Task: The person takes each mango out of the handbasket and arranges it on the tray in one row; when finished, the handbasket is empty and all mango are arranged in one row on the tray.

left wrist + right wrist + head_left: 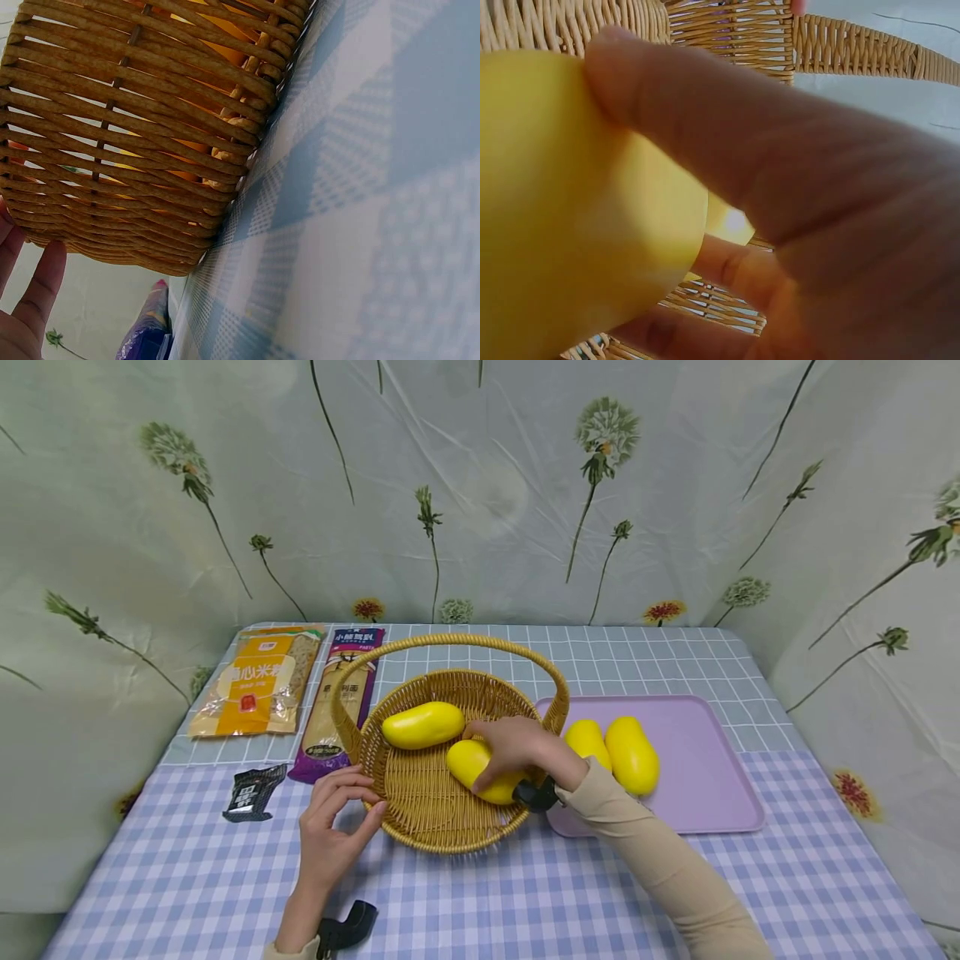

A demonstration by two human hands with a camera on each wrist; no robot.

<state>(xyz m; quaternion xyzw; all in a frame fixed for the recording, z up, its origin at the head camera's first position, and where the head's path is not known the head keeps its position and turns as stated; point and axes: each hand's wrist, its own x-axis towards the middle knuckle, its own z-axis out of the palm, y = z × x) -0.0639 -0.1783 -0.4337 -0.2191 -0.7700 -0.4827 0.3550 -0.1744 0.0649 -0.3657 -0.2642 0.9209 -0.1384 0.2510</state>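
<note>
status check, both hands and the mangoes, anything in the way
Right hand gripping a mango inside basket. Left hand at basket rim. Second mango in basket, two mangoes on tray. No obstruction visible.

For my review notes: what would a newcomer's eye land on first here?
The bright yellow mangoes jump out first: two in the wicker basket mid-table, one of them gripped by the right hand, and two on the left part of the lilac tray to its right. Next comes the basket's arched handle, with the left hand at the basket's left rim.
</note>
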